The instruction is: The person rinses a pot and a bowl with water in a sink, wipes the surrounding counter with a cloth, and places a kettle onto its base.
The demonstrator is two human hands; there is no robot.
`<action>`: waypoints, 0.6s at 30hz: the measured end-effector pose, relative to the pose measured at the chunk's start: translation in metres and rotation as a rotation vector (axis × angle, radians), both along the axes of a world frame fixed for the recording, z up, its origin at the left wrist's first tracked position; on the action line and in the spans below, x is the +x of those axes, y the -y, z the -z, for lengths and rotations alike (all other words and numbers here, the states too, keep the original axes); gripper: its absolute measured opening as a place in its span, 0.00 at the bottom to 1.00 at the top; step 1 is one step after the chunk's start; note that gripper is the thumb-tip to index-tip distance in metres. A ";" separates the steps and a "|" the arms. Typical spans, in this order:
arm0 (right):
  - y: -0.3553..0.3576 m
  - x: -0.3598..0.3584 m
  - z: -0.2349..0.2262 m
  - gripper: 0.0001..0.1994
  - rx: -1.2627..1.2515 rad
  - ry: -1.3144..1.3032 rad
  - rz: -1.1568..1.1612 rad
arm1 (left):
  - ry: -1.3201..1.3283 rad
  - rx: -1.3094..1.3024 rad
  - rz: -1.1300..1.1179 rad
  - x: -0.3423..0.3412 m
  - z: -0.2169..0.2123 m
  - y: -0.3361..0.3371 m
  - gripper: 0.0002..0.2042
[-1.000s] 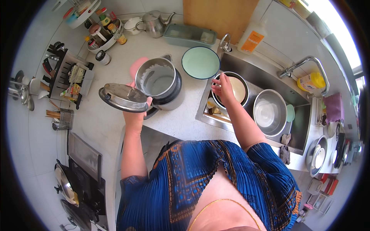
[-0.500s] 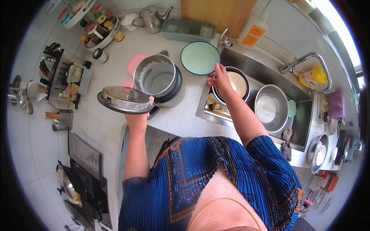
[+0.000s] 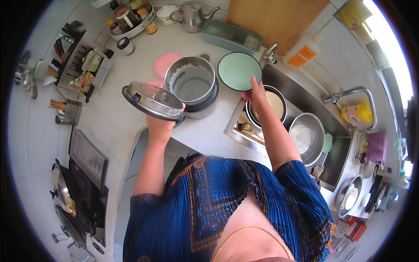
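My left hand (image 3: 160, 129) grips a round steel pot lid (image 3: 153, 97) with a dark rim, tilted in front of the open pot. The lid hides part of my fingers. Between thumb and fingers, my right hand (image 3: 259, 95) holds the near rim of a pale green bowl (image 3: 238, 70) edged in dark blue; its thumb overlaps the rim. That bowl shows no food inside. It is just right of the deep metal pot (image 3: 192, 83), whose inner wall has whitish patches. Pink mats (image 3: 166, 63) lie beside the pot, partly covered by it and the lid.
At right, the steel sink (image 3: 338, 148) holds a large metal basin (image 3: 307, 133) and stacked bowls (image 3: 273, 102). A curved faucet (image 3: 349, 94) reaches over it. A kettle (image 3: 192, 17) and green lidded box (image 3: 231, 37) line the back. A knife rack (image 3: 80, 65) stands left.
The view has shifted, moving the counter in the picture. My right thumb has come over the green bowl's rim. My left hand keeps hold of the lid.
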State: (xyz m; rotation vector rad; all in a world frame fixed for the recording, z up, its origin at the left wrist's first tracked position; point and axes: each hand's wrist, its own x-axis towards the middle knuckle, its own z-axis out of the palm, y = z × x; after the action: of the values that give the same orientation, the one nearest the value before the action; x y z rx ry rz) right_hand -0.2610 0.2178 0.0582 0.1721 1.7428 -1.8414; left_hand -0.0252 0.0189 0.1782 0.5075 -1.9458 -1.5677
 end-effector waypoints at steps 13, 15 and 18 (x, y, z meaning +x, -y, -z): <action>-0.035 0.019 -0.113 0.27 0.033 -0.236 -0.085 | 0.020 -0.022 -0.028 0.000 -0.004 -0.002 0.31; -0.035 0.019 -0.133 0.28 0.031 -0.276 -0.095 | 0.015 -0.035 -0.027 0.001 0.003 0.001 0.30; -0.029 0.017 -0.161 0.27 0.012 -0.361 -0.130 | 0.030 -0.049 -0.016 0.003 0.007 0.004 0.30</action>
State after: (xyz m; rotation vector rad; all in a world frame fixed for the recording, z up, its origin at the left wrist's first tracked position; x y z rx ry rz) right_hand -0.2436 0.2468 0.2194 -0.2804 1.9516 -1.8510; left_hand -0.0224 0.0149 0.1714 0.5273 -1.9929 -1.5064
